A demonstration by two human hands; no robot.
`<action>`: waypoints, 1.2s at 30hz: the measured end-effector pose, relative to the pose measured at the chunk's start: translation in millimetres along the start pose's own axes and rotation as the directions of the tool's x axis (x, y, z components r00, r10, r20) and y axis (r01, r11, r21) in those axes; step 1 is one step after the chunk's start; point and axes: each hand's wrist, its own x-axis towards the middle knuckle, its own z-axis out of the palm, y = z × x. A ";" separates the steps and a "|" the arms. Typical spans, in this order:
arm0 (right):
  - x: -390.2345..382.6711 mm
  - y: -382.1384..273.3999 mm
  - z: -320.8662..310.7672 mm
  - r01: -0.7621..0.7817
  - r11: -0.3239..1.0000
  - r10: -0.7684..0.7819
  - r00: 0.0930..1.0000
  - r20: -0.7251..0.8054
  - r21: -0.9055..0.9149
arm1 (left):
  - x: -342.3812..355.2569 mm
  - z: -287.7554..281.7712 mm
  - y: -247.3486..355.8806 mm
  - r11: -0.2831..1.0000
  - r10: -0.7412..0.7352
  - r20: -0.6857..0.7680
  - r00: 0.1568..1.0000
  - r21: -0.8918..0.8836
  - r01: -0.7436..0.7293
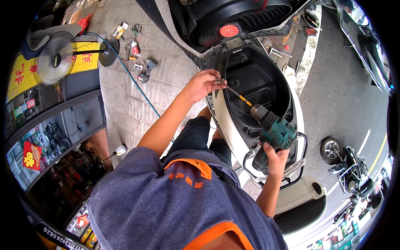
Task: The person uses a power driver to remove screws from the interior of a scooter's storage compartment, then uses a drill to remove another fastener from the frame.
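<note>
A teal cordless drill [280, 132] is gripped in my right hand [273, 160], its handle wrapped by the fingers. From its dark chuck a long driver bit [235, 92] with a yellow band points up and left. My left hand [202, 86] closes its fingertips around a small metal piece [219, 81] at the bit's far end; whether this is a bolt or a socket I cannot make out. Both hands are over the open black storage well [250, 71] of a white scooter [227, 114]. The scooter's seat [237, 18] is tipped up beyond the well.
On the paving to the left lie another drill [147, 70], a red-and-white spray can [135, 48] and a blue hose [137, 85]. A standing fan [56, 61] is at the shopfront. Hand tools [277, 53] lie by the kerb. A motorcycle [352, 173] stands at right.
</note>
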 end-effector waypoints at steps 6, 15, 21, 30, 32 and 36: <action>11.9 -16.6 -1.3 -0.027 0.999 0.027 0.999 0.028 -0.024 | 1.1 2.6 0.2 0.993 0.056 0.003 0.998 0.101 -0.056; 59.8 -36.3 -8.7 -0.070 0.997 0.072 0.995 0.064 -0.039 | 60.4 9.1 -8.5 0.947 0.125 -0.016 0.992 0.299 -0.115; 125.3 -54.1 -2.0 0.203 0.923 -0.212 0.977 0.008 -0.328 | 161.5 13.6 -28.7 0.705 0.349 -0.075 0.934 0.677 -0.209; 255.6 -89.5 16.6 0.372 0.414 -0.319 0.914 0.250 -0.831 | 256.3 -8.4 -49.4 -0.099 0.571 0.019 0.821 0.994 0.046; 265.5 -90.5 24.2 0.373 0.384 -0.304 0.915 0.266 -0.844 | 263.8 -9.7 -54.3 -0.178 0.539 -0.037 0.841 0.971 0.157; 282.2 -90.7 33.8 0.442 0.283 -0.323 0.880 0.349 -0.851 | 269.4 -16.8 -60.9 -0.244 0.559 -0.016 0.829 0.952 0.183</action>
